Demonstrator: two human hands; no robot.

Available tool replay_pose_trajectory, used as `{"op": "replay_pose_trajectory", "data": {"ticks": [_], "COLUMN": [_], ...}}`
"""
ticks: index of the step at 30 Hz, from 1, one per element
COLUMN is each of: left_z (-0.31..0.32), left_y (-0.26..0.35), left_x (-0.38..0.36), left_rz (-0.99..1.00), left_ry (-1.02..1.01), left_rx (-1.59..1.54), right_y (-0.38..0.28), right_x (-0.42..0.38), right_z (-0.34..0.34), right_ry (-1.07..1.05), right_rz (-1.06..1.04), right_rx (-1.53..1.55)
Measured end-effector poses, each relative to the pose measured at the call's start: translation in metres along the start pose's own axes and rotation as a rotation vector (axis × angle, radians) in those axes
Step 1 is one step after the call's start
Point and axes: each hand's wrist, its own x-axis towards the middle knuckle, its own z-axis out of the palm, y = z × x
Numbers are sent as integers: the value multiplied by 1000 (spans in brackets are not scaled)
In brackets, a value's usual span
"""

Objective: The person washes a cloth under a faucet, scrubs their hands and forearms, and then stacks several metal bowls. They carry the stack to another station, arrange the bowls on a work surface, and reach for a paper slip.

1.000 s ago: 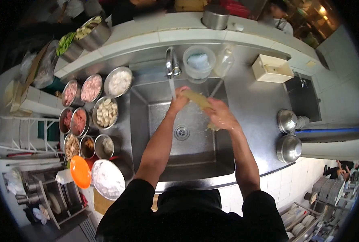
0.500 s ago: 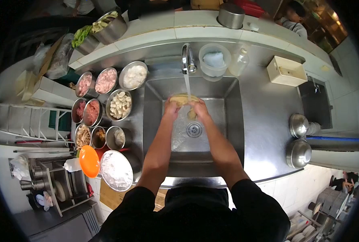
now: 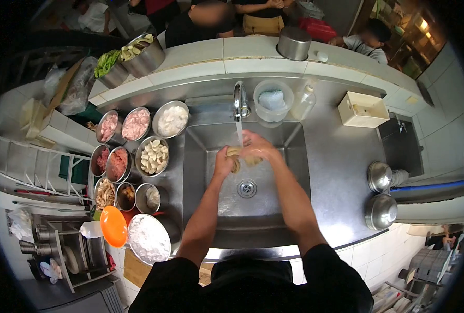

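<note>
My left hand (image 3: 223, 163) is closed on a limp beige piece (image 3: 234, 152) under the running tap. It looks soft and folded, with parts hanging below my hands; I cannot make out its exact kind. My right hand (image 3: 257, 146) is at the water stream, against the right side of the piece. Its fingers are blurred and partly hidden, so I cannot see whether they grip. Water falls from the chrome faucet (image 3: 238, 101) onto the hands. Below them is the steel sink (image 3: 247, 223) with its round drain (image 3: 246, 188).
Metal pots of raw meat (image 3: 136, 124), sliced white pieces (image 3: 154, 156) and white powder (image 3: 149, 238) crowd the left counter. A plastic tub (image 3: 273, 107) and a clear bottle (image 3: 303, 102) stand behind the sink. Steel bowls (image 3: 381, 211) sit at right. People are beyond the ledge.
My right hand has lifted off its earlier grip toward the stream, while my left hand keeps the beige piece. The piece has changed from stretched to folded. The head view has tilted up slightly.
</note>
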Motion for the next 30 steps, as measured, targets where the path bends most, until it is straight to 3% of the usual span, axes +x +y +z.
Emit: {"op": "replay_pose_trajectory", "data": {"ticks": [4, 6, 7, 9, 10, 11, 12, 13, 14, 15, 17, 19, 21, 23, 27, 29, 30], "left_z": [33, 47, 47, 48, 44, 39, 32, 26, 18, 11, 3, 1, 5, 9, 30, 39, 40], "left_y": [-5, 7, 20, 22, 23, 19, 24, 26, 47, 61, 59, 47, 38, 27, 13, 12, 27], "left_x": [30, 36, 36, 35, 33, 34, 32, 25, 9, -1, 3, 22, 33, 35, 51, 45, 38], "left_rz": [-76, -173, -171, -203, -205, -37, 127, 126, 471, 790, 813, 1075, 1088, 1085, 890, 804, 635], "left_ry": [3, 51, 52, -18, -13, -264, -509, -504, -463, -389, -399, -460, -483, -525, -540, -552, -606], "left_rx": [-353, -503, -505, -824, -819, -630, -427, -421, 158, 745, 847, 837, 873, 908, 1136, 1188, 1146], "right_y": [71, 68, 66, 61, 79, 88, 95, 100, 93, 86, 72, 48, 45, 44, 34, 48, 66], "right_x": [-10, -17, -18, -24, -17, -18, -21, -21, -20, -23, -32, -40, -41, -41, -41, -39, -35], "right_z": [36, 64, 65, 69, 60, 49, 38, 33, 30, 26, 20, 22, 20, 20, 18, 21, 24], "right_ry": [195, 419, 417, 386, 248, 239, 30, -179, -38, -41, -220, -253, -283, -194, -21, 144, 145], "right_rz": [-8, 39, 38, 102, 201, 198, 150, 104, 215, 217, 291, 332, 380, 448, 484, 66, 73], "right_rx": [318, 1022, 1019, 1143, 1236, 1240, 1315, 1380, 1186, 1190, 957, 954, 953, 734, 425, -72, -72]}}
